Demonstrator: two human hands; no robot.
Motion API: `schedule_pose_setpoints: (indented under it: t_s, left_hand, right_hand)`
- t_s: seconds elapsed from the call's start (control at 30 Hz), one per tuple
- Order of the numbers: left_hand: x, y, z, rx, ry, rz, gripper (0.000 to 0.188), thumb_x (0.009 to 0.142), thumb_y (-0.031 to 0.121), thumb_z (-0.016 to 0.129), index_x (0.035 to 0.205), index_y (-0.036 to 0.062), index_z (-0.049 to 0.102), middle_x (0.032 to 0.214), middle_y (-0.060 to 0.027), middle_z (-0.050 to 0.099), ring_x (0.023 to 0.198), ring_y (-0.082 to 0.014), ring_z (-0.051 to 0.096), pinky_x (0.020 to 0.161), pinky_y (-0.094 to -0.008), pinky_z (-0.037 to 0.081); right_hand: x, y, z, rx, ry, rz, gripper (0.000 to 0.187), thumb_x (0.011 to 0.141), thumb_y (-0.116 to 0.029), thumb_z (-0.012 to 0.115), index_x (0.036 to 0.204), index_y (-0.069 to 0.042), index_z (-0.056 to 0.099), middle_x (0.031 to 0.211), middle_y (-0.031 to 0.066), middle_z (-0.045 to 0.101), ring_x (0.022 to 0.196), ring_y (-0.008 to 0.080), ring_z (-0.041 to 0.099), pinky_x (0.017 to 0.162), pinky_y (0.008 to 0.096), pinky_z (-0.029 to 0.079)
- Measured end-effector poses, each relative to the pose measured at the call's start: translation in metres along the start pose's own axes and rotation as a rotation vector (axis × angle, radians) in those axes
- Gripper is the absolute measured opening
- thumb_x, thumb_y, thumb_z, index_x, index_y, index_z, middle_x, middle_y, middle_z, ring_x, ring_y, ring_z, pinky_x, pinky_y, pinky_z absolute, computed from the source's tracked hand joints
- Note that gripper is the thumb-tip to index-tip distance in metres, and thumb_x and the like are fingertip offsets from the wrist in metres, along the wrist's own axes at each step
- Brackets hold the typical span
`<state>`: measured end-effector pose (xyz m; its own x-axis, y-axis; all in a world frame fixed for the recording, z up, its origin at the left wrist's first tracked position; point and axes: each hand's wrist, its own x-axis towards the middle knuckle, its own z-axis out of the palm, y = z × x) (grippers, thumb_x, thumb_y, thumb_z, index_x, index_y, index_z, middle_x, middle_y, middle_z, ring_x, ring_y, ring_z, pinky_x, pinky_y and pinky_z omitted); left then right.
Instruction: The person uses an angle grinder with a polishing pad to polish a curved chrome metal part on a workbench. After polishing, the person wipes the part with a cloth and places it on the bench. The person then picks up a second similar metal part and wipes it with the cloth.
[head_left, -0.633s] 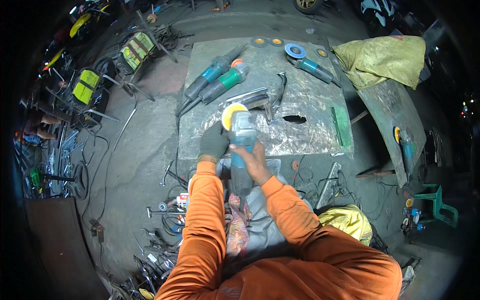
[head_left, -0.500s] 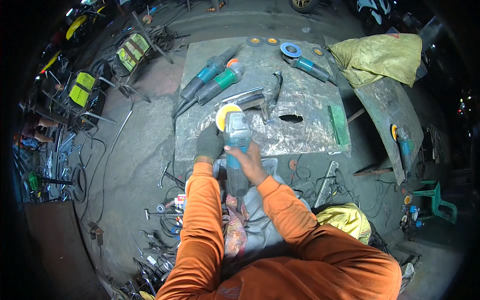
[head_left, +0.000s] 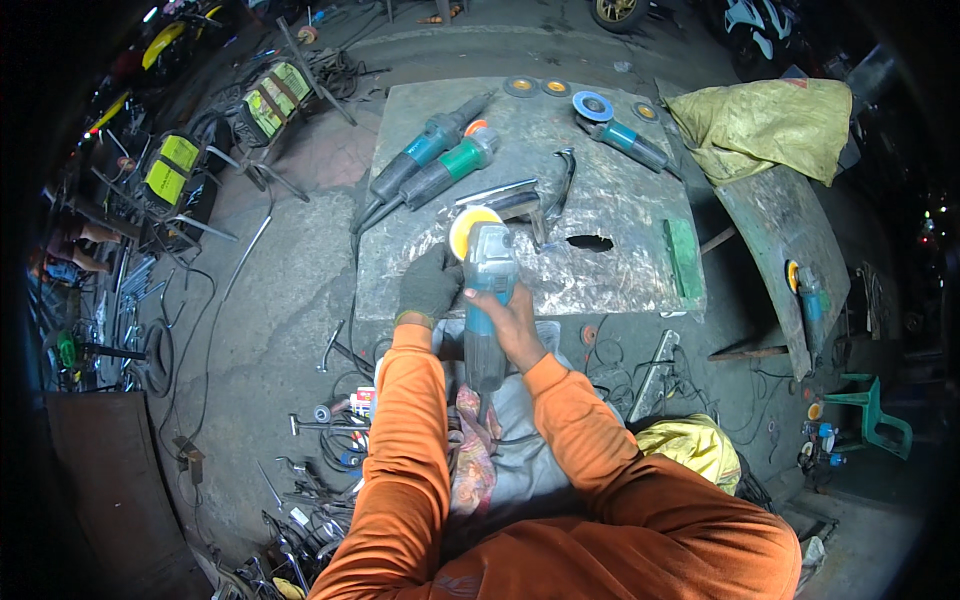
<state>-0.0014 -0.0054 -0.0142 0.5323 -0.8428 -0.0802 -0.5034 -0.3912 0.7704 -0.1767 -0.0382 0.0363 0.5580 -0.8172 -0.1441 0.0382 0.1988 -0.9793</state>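
Observation:
A teal and grey angle grinder (head_left: 490, 262) with a yellow disc (head_left: 472, 232) is held over the near edge of the worktable, its body pointing back toward me. My right hand (head_left: 510, 322), bare, is wrapped round the grinder's body with the thumb across its top. Beside the disc, my left hand (head_left: 430, 284) in a dark glove is closed against the grinder's head; its fingers are mostly hidden. Just beyond the disc lies a curved metal piece (head_left: 515, 203) on the table. A patterned cloth (head_left: 474, 450) rests on my lap below the grinder.
The metal-topped table (head_left: 620, 280) has a ragged hole. Two grinders, one teal (head_left: 420, 155) and one green (head_left: 450, 170), lie at its left, and another teal grinder (head_left: 625, 143) at the back right. Several discs (head_left: 521, 87), a yellow sack (head_left: 765, 125) and a green stool (head_left: 875, 410) are around.
The grinder and both hands have shifted slightly to the right, with the grip unchanged. The whole view has also moved a little.

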Motion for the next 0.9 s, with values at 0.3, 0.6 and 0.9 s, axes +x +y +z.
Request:
schedule_pose_setpoints:
  t_s: [0.3, 0.6, 0.9]
  left_hand:
    - [0.0013, -0.0029, 0.0016, 0.037, 0.011, 0.006, 0.029, 0.086, 0.026, 0.068, 0.106, 0.0044, 0.067, 0.102, -0.0234, 0.071, 0.099, -0.0420, 0.068, 0.086, -0.0490, 0.052]
    - [0.0011, -0.0024, 0.0029, 0.013, 0.010, -0.024, 0.033, 0.087, 0.028, 0.068, 0.110, 0.0044, 0.068, 0.107, -0.0245, 0.071, 0.103, -0.0427, 0.068, 0.090, -0.0493, 0.052]
    - [0.0013, -0.0024, 0.0023, 0.021, 0.002, -0.031, 0.034, 0.087, 0.030, 0.068, 0.110, 0.0043, 0.068, 0.106, -0.0246, 0.071, 0.102, -0.0428, 0.068, 0.090, -0.0490, 0.052]
  right_hand:
    - [-0.0014, 0.0015, 0.0013, 0.051, 0.010, -0.010, 0.045, 0.085, -0.023, 0.082, 0.118, 0.002, 0.064, 0.101, 0.0090, 0.072, 0.089, 0.0159, 0.067, 0.080, 0.0327, 0.054]
    - [-0.0019, 0.0005, 0.0006, 0.029, 0.006, -0.014, 0.041, 0.085, -0.024, 0.081, 0.114, 0.002, 0.066, 0.095, 0.0083, 0.072, 0.084, 0.0153, 0.067, 0.076, 0.0325, 0.054]
    - [-0.0006, 0.0011, 0.0010, 0.019, 0.010, 0.035, 0.043, 0.085, -0.025, 0.081, 0.114, 0.002, 0.066, 0.095, 0.0101, 0.072, 0.083, 0.0169, 0.067, 0.076, 0.0329, 0.054]
